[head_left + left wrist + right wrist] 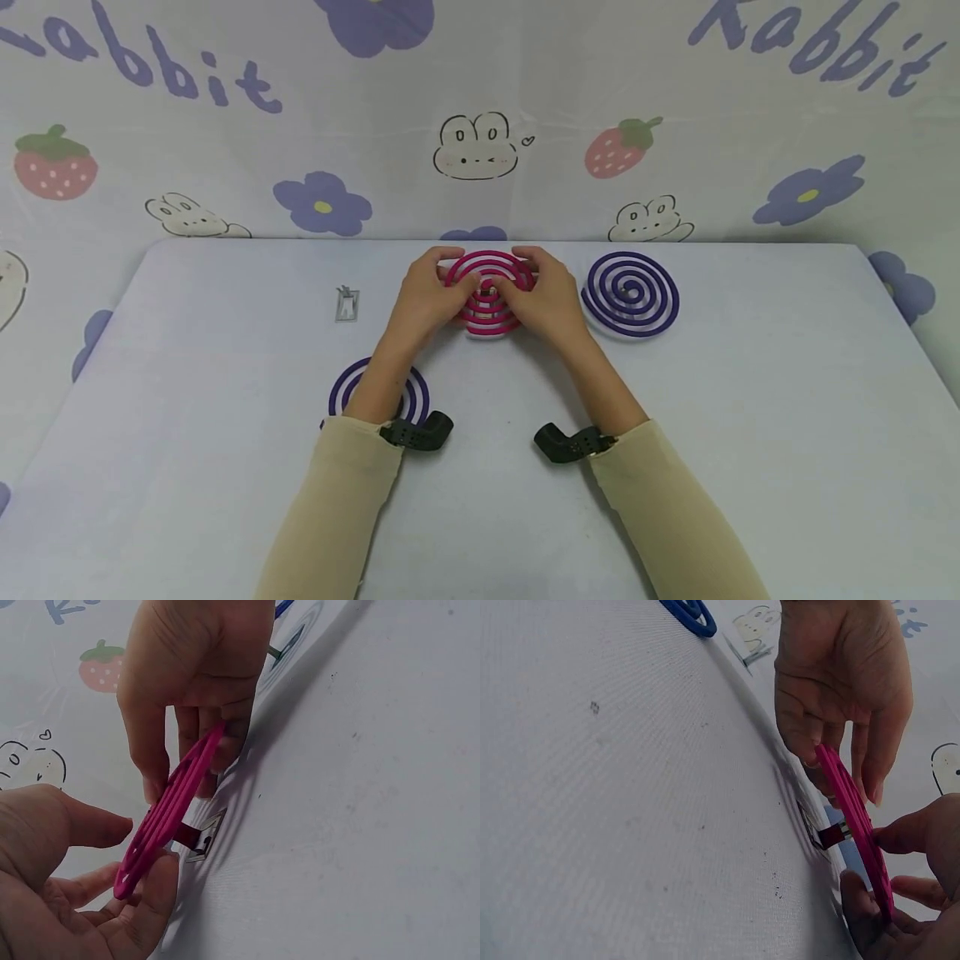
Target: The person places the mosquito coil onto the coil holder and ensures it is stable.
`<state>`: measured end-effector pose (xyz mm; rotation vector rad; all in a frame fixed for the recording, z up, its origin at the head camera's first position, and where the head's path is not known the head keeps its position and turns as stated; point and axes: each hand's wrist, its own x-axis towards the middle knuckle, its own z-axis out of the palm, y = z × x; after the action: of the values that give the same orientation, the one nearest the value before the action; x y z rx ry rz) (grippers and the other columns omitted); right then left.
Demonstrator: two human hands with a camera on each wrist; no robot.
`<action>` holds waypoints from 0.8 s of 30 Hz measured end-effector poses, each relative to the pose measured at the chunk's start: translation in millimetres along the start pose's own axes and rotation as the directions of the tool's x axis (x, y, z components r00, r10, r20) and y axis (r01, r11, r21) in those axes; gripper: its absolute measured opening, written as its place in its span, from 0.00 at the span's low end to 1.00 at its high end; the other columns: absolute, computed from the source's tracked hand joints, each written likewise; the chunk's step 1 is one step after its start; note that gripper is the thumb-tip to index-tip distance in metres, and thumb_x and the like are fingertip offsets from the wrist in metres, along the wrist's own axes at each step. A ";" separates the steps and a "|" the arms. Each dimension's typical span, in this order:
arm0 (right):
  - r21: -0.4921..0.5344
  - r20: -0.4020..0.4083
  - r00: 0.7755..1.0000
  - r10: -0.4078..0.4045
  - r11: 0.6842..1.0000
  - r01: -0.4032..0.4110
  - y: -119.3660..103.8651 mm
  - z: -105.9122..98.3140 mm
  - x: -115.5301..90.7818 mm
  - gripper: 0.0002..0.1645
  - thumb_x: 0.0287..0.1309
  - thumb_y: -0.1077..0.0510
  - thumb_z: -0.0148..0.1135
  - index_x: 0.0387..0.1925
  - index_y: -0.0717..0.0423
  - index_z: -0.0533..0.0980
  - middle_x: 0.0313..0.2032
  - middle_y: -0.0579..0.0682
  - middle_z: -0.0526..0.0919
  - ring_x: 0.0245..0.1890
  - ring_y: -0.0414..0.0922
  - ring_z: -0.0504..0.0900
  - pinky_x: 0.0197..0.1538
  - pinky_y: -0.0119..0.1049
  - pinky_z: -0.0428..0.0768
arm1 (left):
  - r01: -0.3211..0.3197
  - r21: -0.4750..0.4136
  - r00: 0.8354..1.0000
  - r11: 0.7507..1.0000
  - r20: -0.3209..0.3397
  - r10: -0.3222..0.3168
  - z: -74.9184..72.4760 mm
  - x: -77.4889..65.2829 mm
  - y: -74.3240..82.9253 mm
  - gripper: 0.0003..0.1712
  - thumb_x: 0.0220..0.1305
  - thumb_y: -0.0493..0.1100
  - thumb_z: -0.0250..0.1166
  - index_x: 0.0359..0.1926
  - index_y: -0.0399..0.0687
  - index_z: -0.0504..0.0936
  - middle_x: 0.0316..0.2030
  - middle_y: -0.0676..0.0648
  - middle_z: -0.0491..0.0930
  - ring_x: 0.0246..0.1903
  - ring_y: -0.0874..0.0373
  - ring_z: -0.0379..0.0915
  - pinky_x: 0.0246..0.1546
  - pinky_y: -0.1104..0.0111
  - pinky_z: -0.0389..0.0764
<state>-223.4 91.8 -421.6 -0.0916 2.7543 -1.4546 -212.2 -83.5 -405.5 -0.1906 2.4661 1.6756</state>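
A pink mosquito coil (pixel 491 331) is held level between both hands just above the table, near its back edge. My left hand (pixel 433 293) grips its left side, fingers at the rim and thumb on top near the centre. On the opposite side, my right hand (pixel 546 296) grips the coil the same way. Beneath the coil stands a small metal coil stand (pixel 206 841), its upright tab rising toward the coil's middle. Whether the tab passes through the coil cannot be told.
To the right, a purple coil (pixel 632 290) sits raised on a stand. Another purple coil (pixel 424 392) lies partly hidden under the left forearm. A bare metal stand (pixel 347 291) is at the back left. Behind the white table (pixel 750 417) hangs a printed cloth (pixel 555 192).
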 end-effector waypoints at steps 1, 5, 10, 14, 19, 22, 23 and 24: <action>-0.014 -0.003 1.000 -0.012 1.000 0.012 -0.6 -0.3 0.0 0.35 0.66 0.53 0.70 0.71 0.60 0.73 0.65 0.63 0.82 0.65 0.58 0.82 0.69 0.51 0.83 | -0.004 -0.001 1.000 1.000 0.000 0.004 -0.7 -0.1 0.6 0.31 0.72 0.46 0.68 0.73 0.46 0.73 0.52 0.37 0.81 0.40 0.51 0.82 0.30 0.72 0.88; -0.057 -0.016 0.999 -0.050 0.997 0.049 -5.0 -2.2 -2.0 0.35 0.66 0.53 0.69 0.70 0.62 0.73 0.65 0.65 0.81 0.64 0.59 0.81 0.69 0.52 0.82 | -0.016 -0.009 1.000 1.000 0.009 0.016 -2.9 -0.2 1.9 0.31 0.73 0.45 0.68 0.73 0.44 0.73 0.53 0.36 0.82 0.39 0.51 0.83 0.32 0.70 0.89; -0.071 -0.029 0.997 -0.074 0.995 0.071 -9.1 -5.4 -5.0 0.35 0.66 0.52 0.67 0.70 0.62 0.73 0.65 0.66 0.79 0.67 0.60 0.79 0.72 0.55 0.79 | -0.026 0.064 1.000 0.998 0.008 0.026 -4.7 -0.4 3.4 0.31 0.73 0.47 0.67 0.73 0.45 0.73 0.55 0.36 0.83 0.44 0.48 0.84 0.40 0.66 0.90; -0.061 -0.033 0.995 -0.089 0.994 0.087 -9.7 -8.3 -5.2 0.34 0.67 0.52 0.67 0.71 0.62 0.73 0.67 0.66 0.77 0.69 0.60 0.77 0.73 0.55 0.78 | -0.029 0.130 1.000 0.991 0.003 0.029 -5.8 -1.5 6.5 0.32 0.73 0.49 0.66 0.73 0.46 0.72 0.59 0.36 0.82 0.54 0.43 0.83 0.54 0.55 0.90; -0.059 -0.015 0.994 -0.108 0.993 0.107 -10.6 -11.5 -5.4 0.33 0.69 0.53 0.66 0.71 0.61 0.73 0.68 0.66 0.76 0.71 0.60 0.77 0.74 0.55 0.78 | -0.025 0.183 1.000 0.983 0.008 0.024 -8.0 -3.4 9.4 0.33 0.73 0.50 0.66 0.74 0.47 0.71 0.66 0.36 0.79 0.65 0.41 0.78 0.65 0.50 0.84; -0.066 -0.007 0.993 -0.121 0.991 0.120 -11.2 -12.6 -5.8 0.33 0.69 0.54 0.66 0.71 0.61 0.73 0.69 0.65 0.76 0.71 0.60 0.76 0.74 0.55 0.77 | -0.029 0.208 0.999 0.978 0.020 0.026 -9.7 -4.4 9.5 0.34 0.73 0.50 0.66 0.75 0.47 0.70 0.68 0.36 0.77 0.68 0.40 0.75 0.68 0.49 0.82; -0.072 -0.006 0.992 -0.126 0.990 0.125 -11.5 -13.0 -6.0 0.33 0.69 0.54 0.66 0.71 0.61 0.73 0.69 0.65 0.76 0.71 0.60 0.76 0.74 0.56 0.77 | -0.036 0.216 0.999 0.976 0.027 0.031 -10.5 -4.7 9.1 0.35 0.73 0.50 0.66 0.76 0.47 0.69 0.69 0.36 0.76 0.68 0.41 0.75 0.68 0.49 0.81; -0.075 -0.004 0.991 -0.132 0.988 0.131 -11.4 -13.1 -5.9 0.33 0.69 0.54 0.67 0.71 0.60 0.73 0.69 0.64 0.76 0.71 0.60 0.76 0.75 0.56 0.76 | -0.044 0.225 0.999 0.973 0.035 0.037 -11.2 -5.0 8.6 0.35 0.73 0.50 0.66 0.76 0.47 0.68 0.69 0.36 0.76 0.69 0.40 0.75 0.69 0.49 0.81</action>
<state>-217.7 96.6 -404.8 -0.2745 2.8596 -1.3820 -209.6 -90.7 -392.6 -0.0872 2.6279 1.3845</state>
